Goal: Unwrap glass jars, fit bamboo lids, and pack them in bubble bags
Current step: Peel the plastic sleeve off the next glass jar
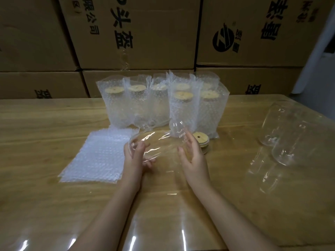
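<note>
While the jar (159, 147) was held level, axis left-right, one end was gripped by the left hand (136, 156), the other braced by the flat right hand (193, 156), nearest the lids (201, 142)

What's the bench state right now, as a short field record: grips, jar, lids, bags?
jar: held sideways, film on, no lid
left grip: fingers curled round the jar's left end
right grip: straight fingers against its right end
loose lids: stacked beyond right grip
flat bubble bags: stacked at left
packed jars: standing at back, lidded
</note>
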A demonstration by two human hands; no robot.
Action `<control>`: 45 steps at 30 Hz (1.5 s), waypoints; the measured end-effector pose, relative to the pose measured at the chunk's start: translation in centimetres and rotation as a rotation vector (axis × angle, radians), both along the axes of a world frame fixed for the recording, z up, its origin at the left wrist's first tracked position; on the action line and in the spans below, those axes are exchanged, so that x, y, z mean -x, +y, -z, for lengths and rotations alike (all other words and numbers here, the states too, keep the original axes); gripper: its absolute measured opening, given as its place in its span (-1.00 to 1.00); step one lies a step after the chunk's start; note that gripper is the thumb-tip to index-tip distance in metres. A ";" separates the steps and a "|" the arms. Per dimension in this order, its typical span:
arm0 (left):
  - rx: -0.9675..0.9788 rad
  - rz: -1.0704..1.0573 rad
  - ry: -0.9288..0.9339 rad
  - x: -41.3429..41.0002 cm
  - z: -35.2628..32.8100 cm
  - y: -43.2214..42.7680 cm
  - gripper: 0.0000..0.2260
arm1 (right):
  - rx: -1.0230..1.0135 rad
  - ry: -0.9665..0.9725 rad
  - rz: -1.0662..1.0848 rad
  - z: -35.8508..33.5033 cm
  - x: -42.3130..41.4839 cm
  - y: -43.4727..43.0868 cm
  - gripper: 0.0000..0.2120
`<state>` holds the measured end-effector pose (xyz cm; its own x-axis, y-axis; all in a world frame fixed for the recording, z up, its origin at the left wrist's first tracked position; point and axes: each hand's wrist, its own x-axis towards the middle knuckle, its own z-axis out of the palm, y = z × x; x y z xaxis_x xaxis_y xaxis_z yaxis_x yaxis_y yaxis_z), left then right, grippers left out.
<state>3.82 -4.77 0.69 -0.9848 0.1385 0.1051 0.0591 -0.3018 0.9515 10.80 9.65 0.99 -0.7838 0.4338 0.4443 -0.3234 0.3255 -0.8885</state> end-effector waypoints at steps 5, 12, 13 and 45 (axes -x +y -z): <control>0.219 -0.086 0.194 -0.3 0.7 -0.2 -0.51 | 0.001 0.017 0.028 0.1 0.0 -0.1 -0.53; 0.225 -0.098 0.277 -0.9 0.5 0.0 -0.55 | -0.082 0.138 0.043 -0.7 -0.6 -0.1 -0.55; 0.214 -0.082 0.261 -1.0 0.3 0.0 -0.57 | -0.094 0.163 0.031 -0.9 -0.7 -0.1 -0.56; 0.152 0.003 0.087 -0.5 -1.2 -1.2 -0.54 | 0.211 -0.108 -0.244 -1.8 -1.1 1.0 -0.63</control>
